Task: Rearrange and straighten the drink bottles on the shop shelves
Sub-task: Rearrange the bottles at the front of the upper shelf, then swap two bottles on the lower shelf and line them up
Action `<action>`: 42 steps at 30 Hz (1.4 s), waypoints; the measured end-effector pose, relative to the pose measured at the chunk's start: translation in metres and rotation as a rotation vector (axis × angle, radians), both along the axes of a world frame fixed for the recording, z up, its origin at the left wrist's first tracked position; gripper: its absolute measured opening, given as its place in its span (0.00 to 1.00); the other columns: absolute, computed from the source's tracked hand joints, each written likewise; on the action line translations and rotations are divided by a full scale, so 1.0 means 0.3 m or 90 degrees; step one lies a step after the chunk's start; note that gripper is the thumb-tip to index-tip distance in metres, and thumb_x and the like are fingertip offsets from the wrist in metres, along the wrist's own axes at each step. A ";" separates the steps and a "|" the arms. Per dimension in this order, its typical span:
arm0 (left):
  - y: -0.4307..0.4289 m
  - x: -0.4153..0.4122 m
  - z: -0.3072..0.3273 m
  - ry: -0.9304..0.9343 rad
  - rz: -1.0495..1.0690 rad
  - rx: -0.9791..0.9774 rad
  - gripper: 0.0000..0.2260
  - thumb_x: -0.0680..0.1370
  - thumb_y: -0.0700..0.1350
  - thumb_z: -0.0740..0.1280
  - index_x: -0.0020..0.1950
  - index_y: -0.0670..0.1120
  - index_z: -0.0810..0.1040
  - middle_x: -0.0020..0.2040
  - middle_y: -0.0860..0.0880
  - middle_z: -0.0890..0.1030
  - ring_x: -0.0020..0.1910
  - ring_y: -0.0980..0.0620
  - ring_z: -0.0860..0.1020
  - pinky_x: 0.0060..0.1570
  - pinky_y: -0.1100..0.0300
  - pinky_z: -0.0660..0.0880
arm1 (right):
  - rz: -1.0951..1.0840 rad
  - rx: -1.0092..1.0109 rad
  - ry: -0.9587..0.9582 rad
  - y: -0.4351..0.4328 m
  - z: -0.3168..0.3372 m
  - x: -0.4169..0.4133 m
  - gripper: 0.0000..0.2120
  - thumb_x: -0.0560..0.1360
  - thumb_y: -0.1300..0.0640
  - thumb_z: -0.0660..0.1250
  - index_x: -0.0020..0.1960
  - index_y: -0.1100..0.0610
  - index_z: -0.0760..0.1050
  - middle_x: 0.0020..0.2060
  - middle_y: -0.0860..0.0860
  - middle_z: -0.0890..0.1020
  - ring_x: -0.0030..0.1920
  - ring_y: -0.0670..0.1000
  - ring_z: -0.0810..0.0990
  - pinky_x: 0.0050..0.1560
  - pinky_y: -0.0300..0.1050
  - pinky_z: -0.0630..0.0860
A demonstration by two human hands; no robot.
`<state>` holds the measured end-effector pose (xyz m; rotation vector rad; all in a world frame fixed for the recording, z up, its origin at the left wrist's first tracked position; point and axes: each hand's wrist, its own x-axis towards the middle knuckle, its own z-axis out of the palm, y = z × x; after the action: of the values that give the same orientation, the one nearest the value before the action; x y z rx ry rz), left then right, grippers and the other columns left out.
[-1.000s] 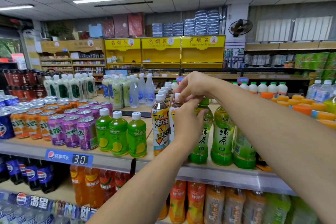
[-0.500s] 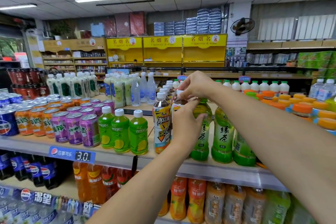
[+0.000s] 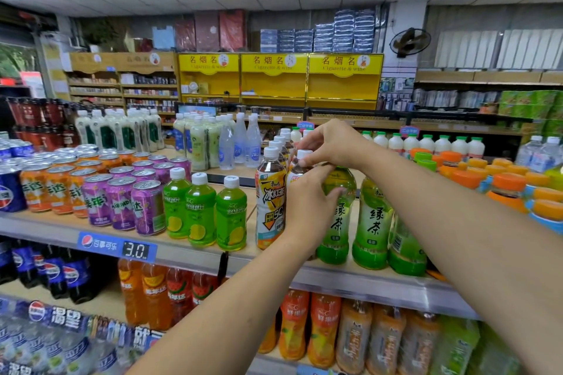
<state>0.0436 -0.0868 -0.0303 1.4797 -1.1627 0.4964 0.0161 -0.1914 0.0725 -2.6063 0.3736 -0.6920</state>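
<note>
Both grips are closing on bottles at frame centre.
Left hand [image 3: 307, 201] is wrapping the green tea bottle [image 3: 336, 222]; right hand [image 3: 330, 143] is pinching a white cap [image 3: 304, 154].

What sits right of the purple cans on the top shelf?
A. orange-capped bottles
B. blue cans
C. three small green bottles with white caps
C: three small green bottles with white caps stand directly right of the purple cans, left of the iced tea bottle.
</note>
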 end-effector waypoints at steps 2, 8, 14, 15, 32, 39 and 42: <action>0.000 0.001 -0.001 -0.008 0.006 -0.002 0.16 0.71 0.43 0.75 0.59 0.48 0.81 0.51 0.52 0.85 0.50 0.56 0.81 0.54 0.57 0.78 | 0.005 -0.011 -0.003 0.005 -0.002 -0.003 0.17 0.65 0.53 0.81 0.53 0.52 0.84 0.43 0.44 0.84 0.47 0.41 0.82 0.45 0.36 0.78; 0.011 -0.003 -0.014 -0.054 0.031 -0.027 0.15 0.71 0.41 0.75 0.58 0.45 0.82 0.50 0.48 0.85 0.48 0.52 0.81 0.51 0.62 0.76 | 0.011 -0.040 -0.007 0.029 -0.003 -0.017 0.17 0.65 0.54 0.81 0.53 0.54 0.84 0.42 0.45 0.84 0.46 0.44 0.83 0.49 0.40 0.80; 0.087 0.042 -0.072 0.022 -0.017 -0.092 0.14 0.73 0.38 0.73 0.58 0.48 0.83 0.49 0.59 0.83 0.47 0.68 0.80 0.51 0.72 0.75 | 0.019 -0.044 -0.015 0.030 -0.012 -0.026 0.18 0.65 0.54 0.80 0.54 0.55 0.83 0.44 0.46 0.84 0.46 0.42 0.81 0.53 0.43 0.80; 0.100 0.048 -0.083 0.037 -0.026 -0.095 0.14 0.73 0.37 0.73 0.58 0.48 0.83 0.49 0.60 0.82 0.47 0.71 0.79 0.51 0.73 0.74 | 0.020 -0.051 -0.011 0.032 -0.011 -0.026 0.19 0.65 0.53 0.80 0.54 0.55 0.83 0.46 0.47 0.85 0.47 0.43 0.82 0.53 0.44 0.80; 0.347 -0.043 -0.164 0.068 -0.170 -0.002 0.13 0.75 0.43 0.72 0.59 0.50 0.80 0.48 0.56 0.84 0.49 0.61 0.83 0.50 0.63 0.79 | 0.005 0.170 -0.306 0.287 -0.310 -0.495 0.12 0.72 0.59 0.75 0.55 0.57 0.82 0.47 0.50 0.86 0.49 0.43 0.86 0.52 0.38 0.79; 0.482 -0.171 -0.503 0.185 -0.194 0.165 0.09 0.78 0.50 0.67 0.57 0.56 0.80 0.53 0.61 0.81 0.52 0.67 0.79 0.51 0.71 0.75 | -0.171 0.331 -0.260 0.493 -0.798 -0.826 0.08 0.74 0.54 0.72 0.53 0.47 0.84 0.49 0.41 0.87 0.52 0.41 0.84 0.53 0.37 0.79; 0.522 -0.279 -0.622 0.228 -0.210 0.217 0.13 0.75 0.54 0.66 0.57 0.54 0.81 0.54 0.61 0.81 0.53 0.66 0.79 0.51 0.68 0.76 | -0.239 0.412 -0.233 0.585 -0.957 -0.965 0.10 0.74 0.53 0.73 0.53 0.42 0.83 0.50 0.38 0.86 0.53 0.41 0.84 0.55 0.36 0.78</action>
<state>-0.0401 0.0698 -0.2167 1.5419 -1.2061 -0.1984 -0.2733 -0.0158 -0.2147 -1.7758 0.8224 -0.9587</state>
